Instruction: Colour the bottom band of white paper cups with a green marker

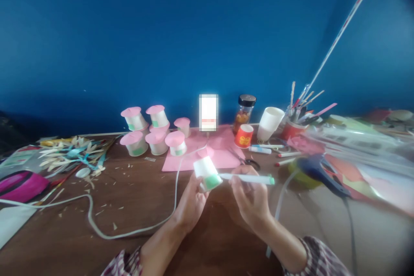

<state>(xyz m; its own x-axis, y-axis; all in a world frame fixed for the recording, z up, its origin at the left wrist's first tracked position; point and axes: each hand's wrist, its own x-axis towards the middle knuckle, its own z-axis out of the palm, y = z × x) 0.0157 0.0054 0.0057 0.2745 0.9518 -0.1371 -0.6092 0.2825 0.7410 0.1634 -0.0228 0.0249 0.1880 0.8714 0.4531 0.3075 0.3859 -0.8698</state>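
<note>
Fingers of the left hand (193, 200) pinch a small white cup (204, 167); right of that cup, fingers of the right hand (250, 198) pinch a green-ended marker (258, 179).

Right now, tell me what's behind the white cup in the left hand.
Beyond the white cup, part of the pink paper shows; whatever the cup itself covers cannot be seen.

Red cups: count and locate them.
2: a red cup with yellow markings, in front of the black-lidded clear jar; another red cup, farther right, holding thin sticks. Others may be hidden.
</note>
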